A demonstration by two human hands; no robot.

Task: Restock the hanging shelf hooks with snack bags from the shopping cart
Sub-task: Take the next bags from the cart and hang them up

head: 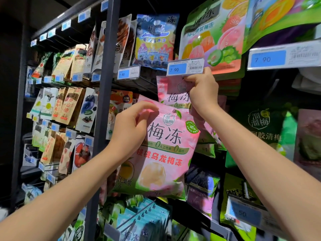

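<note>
Price tag just above the fingers of the right hand, clamped on one hung pink bag; left hand fingers pinch a second bag.

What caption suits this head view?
Left hand holds a pink snack bag while the right hand grips a hanging pink bag beneath a price tag.

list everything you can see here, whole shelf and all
held pink bag: one, pink, centre, in front of the shelf
hanging pink bag: at least one, pink, under the middle price tag
price tags: many, blue and white, along the hook rows
blue-yellow bag: one in front, top centre
fruit-print bags: several, green, upper right
kraft bags: several, brown, left bay
shelf post: one, dark, between bays
left grip: holds held pink bag's top edge
right grip: pinches hanging pink bag's top
</note>
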